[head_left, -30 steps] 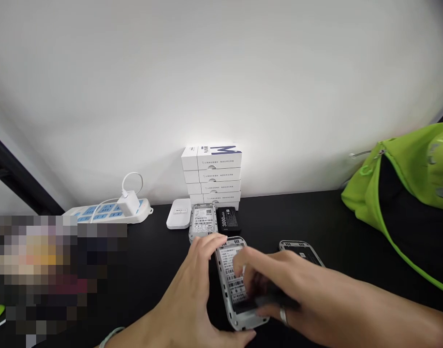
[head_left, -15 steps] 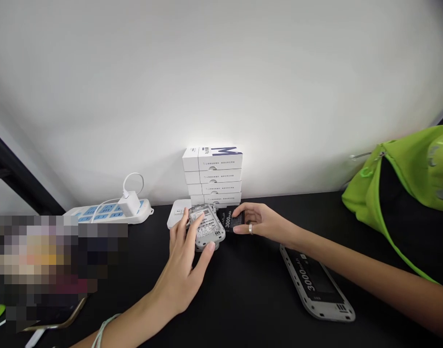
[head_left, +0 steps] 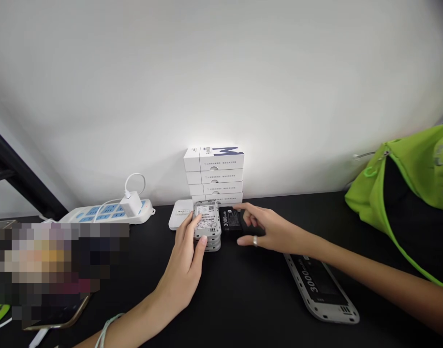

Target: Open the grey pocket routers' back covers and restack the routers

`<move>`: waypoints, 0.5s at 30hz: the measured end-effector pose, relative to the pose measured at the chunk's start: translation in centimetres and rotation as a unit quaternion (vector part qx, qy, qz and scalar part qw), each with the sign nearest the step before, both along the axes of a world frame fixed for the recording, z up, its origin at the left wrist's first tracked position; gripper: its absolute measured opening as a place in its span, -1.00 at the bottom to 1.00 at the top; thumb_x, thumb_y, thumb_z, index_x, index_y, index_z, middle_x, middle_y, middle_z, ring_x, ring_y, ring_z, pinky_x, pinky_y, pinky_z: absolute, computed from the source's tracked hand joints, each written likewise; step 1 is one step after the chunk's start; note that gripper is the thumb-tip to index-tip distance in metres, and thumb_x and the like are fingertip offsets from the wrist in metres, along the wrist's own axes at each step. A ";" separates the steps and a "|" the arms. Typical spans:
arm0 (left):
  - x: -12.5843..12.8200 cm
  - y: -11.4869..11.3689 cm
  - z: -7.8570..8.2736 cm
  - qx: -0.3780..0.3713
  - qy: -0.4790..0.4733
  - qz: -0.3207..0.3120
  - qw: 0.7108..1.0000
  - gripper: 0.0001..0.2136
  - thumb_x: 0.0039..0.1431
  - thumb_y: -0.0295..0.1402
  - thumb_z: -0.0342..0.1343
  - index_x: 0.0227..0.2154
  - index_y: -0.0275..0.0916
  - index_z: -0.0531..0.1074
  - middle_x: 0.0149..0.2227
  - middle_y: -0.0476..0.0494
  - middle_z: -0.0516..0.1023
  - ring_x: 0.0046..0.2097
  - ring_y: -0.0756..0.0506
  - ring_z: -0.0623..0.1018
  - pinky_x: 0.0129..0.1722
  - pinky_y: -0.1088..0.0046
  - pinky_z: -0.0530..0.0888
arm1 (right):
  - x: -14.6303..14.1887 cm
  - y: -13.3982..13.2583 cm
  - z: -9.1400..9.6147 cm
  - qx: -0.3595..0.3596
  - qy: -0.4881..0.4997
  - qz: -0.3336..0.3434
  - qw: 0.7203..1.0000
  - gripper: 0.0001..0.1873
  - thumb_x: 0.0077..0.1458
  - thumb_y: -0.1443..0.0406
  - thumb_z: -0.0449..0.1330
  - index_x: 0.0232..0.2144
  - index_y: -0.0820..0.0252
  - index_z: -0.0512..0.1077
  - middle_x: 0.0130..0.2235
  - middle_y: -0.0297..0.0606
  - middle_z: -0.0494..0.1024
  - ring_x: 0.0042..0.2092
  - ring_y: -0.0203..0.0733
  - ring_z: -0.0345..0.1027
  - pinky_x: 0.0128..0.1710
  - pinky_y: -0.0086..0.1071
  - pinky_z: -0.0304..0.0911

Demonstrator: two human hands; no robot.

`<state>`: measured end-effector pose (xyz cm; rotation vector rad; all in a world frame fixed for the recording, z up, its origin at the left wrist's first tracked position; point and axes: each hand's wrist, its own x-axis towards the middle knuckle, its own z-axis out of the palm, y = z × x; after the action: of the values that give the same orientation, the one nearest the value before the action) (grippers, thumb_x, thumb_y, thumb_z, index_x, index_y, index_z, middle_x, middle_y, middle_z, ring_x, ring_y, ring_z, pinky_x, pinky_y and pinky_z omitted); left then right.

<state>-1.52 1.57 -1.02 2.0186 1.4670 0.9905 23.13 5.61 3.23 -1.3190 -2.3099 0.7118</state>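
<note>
A short stack of grey open-backed devices (head_left: 207, 223) with white labels stands on the black table (head_left: 243, 299) in front of a pile of white boxes (head_left: 214, 175). My left hand (head_left: 187, 263) rests on this stack, thumb on its near edge, fingers on its left side. Right beside the stack lies a black battery (head_left: 231, 219) marked 3000. My right hand (head_left: 268, 231), with a ring, curls its fingers over the battery's right edge. Another grey device (head_left: 321, 290) with a battery fitted lies under my right forearm.
A white cover (head_left: 179, 213) lies left of the stack. A white and blue power strip (head_left: 105, 211) with a charger plugged in sits at the back left. A green and black bag (head_left: 410, 193) fills the right side. A phone edge (head_left: 58, 319) shows at lower left.
My left hand carried a grey device from the near table to the back and set it squarely on the stack. My right hand reached to the black battery and closed over it.
</note>
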 end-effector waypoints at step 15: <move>0.1 -0.9 0.4 0.072 0.025 0.015 0.997 -0.50 0.43 -0.24 -0.23 0.34 0.06 -0.24 0.41 -0.11 -0.24 0.40 -0.28 -0.11 0.28 -0.10 0.13 | 3.6 -7.3 1.8 -0.107 -0.291 -0.006 0.951 0.19 -0.33 0.07 0.44 0.31 0.31 0.08 0.33 0.16 0.09 0.32 0.47 -0.10 0.19 0.17 0.12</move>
<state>-1.40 0.64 -0.64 2.1434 1.4934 1.0937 26.71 -1.68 5.00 -1.8421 -2.7247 0.6452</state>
